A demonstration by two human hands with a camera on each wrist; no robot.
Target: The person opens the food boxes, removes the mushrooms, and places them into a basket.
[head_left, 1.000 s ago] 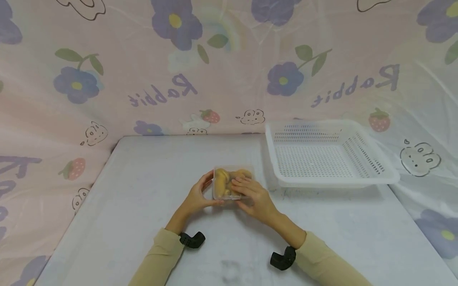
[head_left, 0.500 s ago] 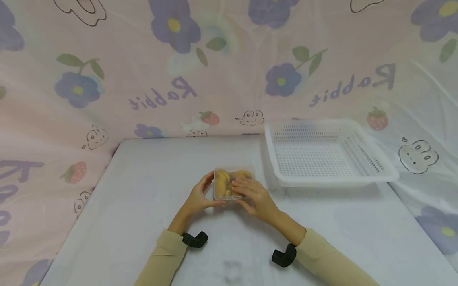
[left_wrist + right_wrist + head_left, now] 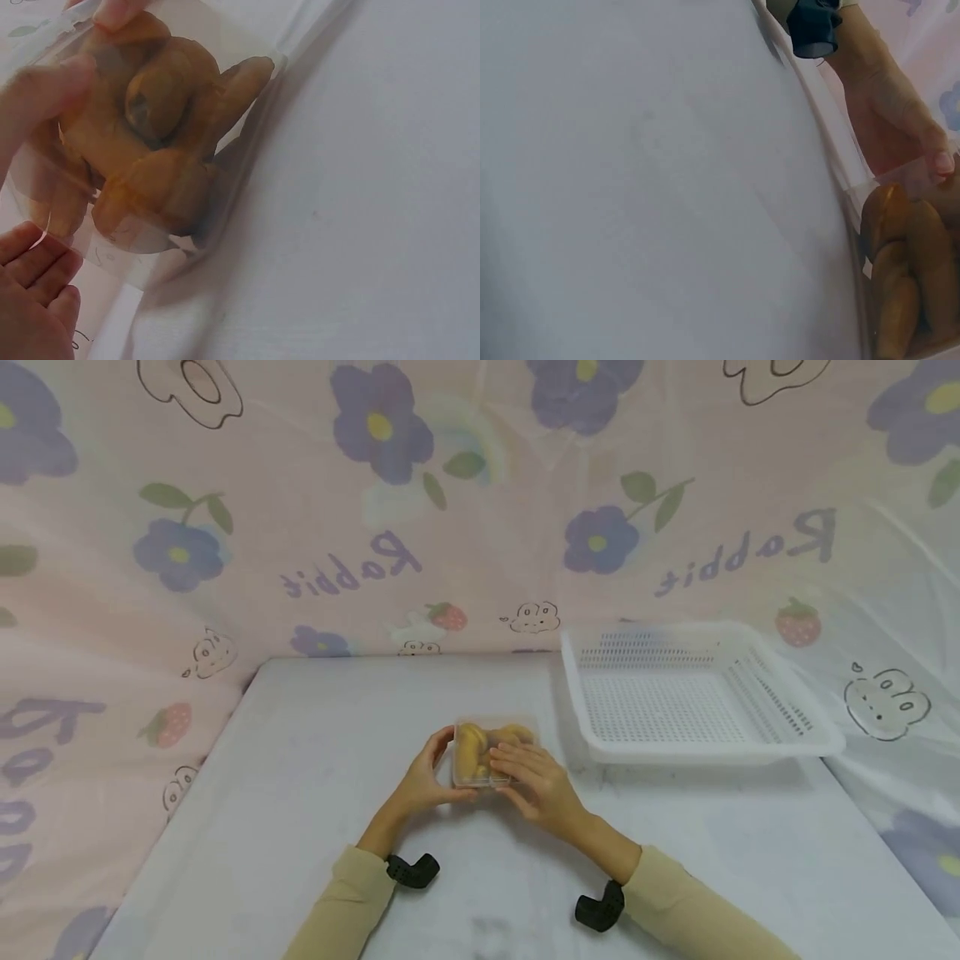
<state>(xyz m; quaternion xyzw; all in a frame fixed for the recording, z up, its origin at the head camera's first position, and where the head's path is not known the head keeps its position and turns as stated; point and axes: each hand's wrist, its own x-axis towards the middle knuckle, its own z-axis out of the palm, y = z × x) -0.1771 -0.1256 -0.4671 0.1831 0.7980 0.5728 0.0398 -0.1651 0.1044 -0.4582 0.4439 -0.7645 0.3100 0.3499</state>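
Note:
A small clear plastic box (image 3: pixel 487 783) holds several rounded, elongated yellow-brown pieces (image 3: pixel 470 752), packed close together. My left hand (image 3: pixel 420 781) grips the box's left side, thumb along the near edge and fingers reaching round to the far side. Across the right part of the top lie the fingers of my right hand (image 3: pixel 536 781), nearly straight, with the thumb at the near edge. In the left wrist view, fingertips touch the clear wall around the pieces (image 3: pixel 157 195). The right wrist view shows the left hand (image 3: pixel 900 120), its thumb on a corner of the box (image 3: pixel 855 202).
A white perforated plastic basket (image 3: pixel 712 750) stands at the back right of the white table (image 3: pixel 300 827). Behind and beside the table hangs a printed pink and white cloth (image 3: pixel 480 510). Each wrist carries a black camera (image 3: pixel 414 870).
Everything sits slightly lower in the head view as that camera shifts. Both hands keep their places on the box, and the basket stays put.

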